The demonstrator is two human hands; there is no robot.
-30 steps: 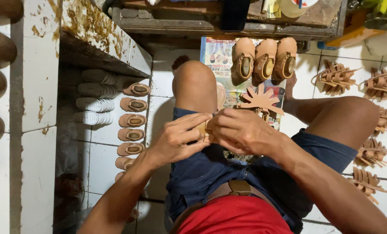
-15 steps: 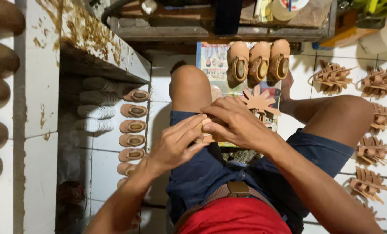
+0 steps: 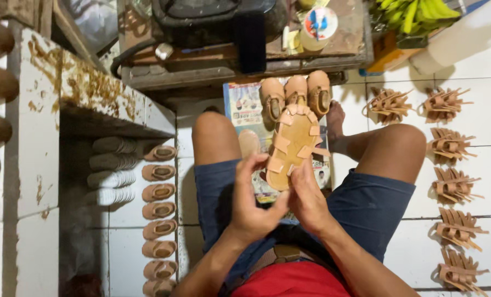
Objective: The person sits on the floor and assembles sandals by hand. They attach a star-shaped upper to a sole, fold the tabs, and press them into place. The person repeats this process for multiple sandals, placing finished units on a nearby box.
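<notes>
I sit on a tiled floor in blue shorts, knees apart. Both hands hold one small tan sandal [image 3: 294, 144] above my lap, its sole side facing up, with loose strap ends folded over the edge. My left hand [image 3: 255, 201] grips the near end from the left, fingers curled. My right hand [image 3: 307, 197] pinches the near right side of the sandal. Behind it, three finished tan shoes [image 3: 296, 93] stand in a row on a printed sheet [image 3: 242, 107].
Several unfinished strap pieces [image 3: 450, 146] lie in a column on the white tiles at the right. A column of small tan shoes [image 3: 158, 209] and stacked pale soles [image 3: 112, 170] lie at the left, under a stained white ledge [image 3: 91, 99]. A cluttered wooden bench [image 3: 245, 60] stands ahead.
The sandal has been turned over and raised, so its sole side now faces up, where before my hands covered it low over my lap. The camera has tilted closer.
</notes>
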